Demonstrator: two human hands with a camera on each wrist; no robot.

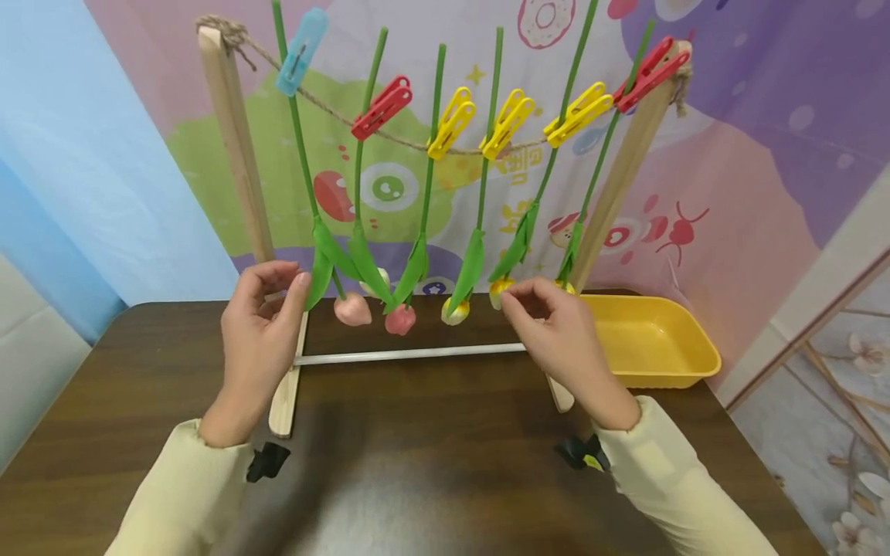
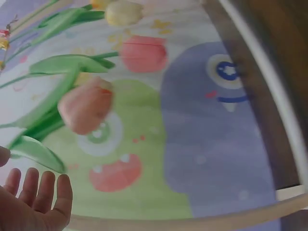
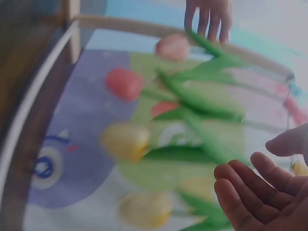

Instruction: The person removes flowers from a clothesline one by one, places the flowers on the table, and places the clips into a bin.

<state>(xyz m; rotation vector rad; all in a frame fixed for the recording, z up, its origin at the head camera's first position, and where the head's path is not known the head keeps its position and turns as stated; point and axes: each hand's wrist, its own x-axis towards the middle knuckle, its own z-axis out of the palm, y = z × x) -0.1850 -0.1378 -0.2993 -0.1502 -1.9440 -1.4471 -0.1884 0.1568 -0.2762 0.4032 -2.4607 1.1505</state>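
Observation:
Several artificial tulips hang upside down by clothespins from a twine line. My left hand [image 1: 260,320] is beside the leaves of the leftmost tulip, a pale pink one [image 1: 352,309], its fingers loosely bent and holding nothing. In the left wrist view the fingertips lie just under a leaf [image 2: 41,153]. A darker pink tulip [image 1: 399,319] and a white-yellow tulip [image 1: 455,311] hang between the hands. Close to a yellow tulip [image 1: 501,293] is my right hand [image 1: 559,332], relaxed with an empty palm in the right wrist view; it partly hides the rightmost bloom.
Wooden posts [image 1: 239,147] carry the twine [image 1: 323,106], with a white rod [image 1: 417,354] joining their feet. Blue [image 1: 302,52], red [image 1: 382,108] and yellow clothespins [image 1: 452,123] clip the stems. A yellow basin [image 1: 702,359] stands right on the brown table [image 1: 417,479], before a cartoon curtain.

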